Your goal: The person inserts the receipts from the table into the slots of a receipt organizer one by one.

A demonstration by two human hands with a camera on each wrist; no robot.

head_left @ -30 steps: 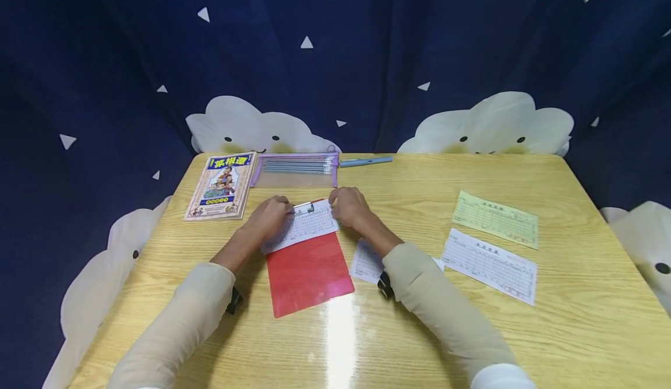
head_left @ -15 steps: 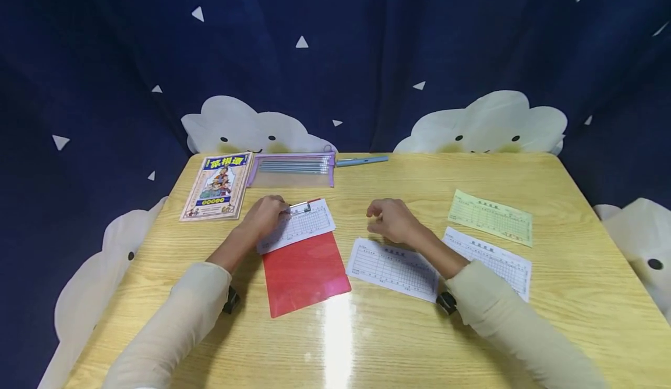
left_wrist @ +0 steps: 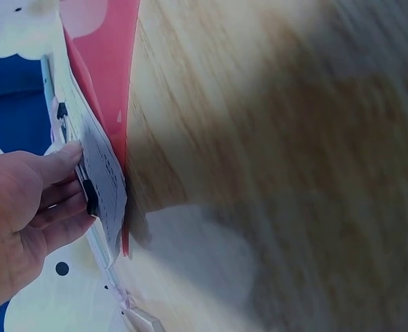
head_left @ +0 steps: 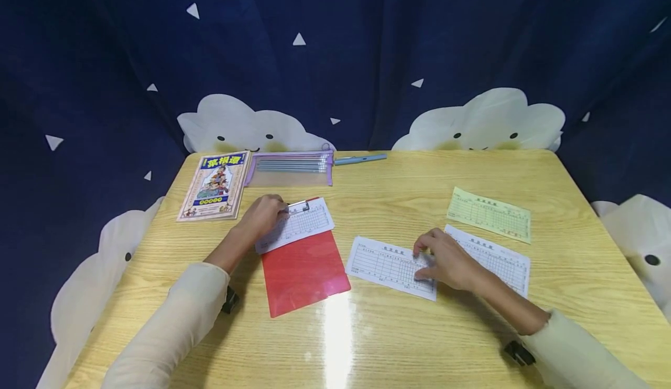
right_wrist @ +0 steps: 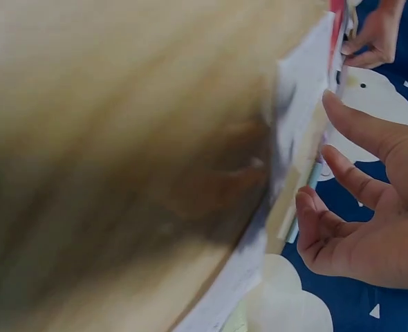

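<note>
A red clipboard lies on the table with a white printed form across its top end. My left hand grips the metal clip at that end; in the left wrist view the thumb rests on the clip, with the other fingers around its edge. Over the right part of a loose white form, my right hand hovers with its fingers spread and slightly bent, nothing between them. Whether its fingertips touch the paper I cannot tell. Farther right lies another white form, partly behind that hand.
A pale green form lies at the right. Along the back edge are a book, a clear purple-edged pencil pouch with pencils, and a blue pen. A dark blue curtain hangs behind the wooden table.
My right hand has let go of the form on the clipboard and moved right, over the loose white form. My left hand has stayed at the clip.
</note>
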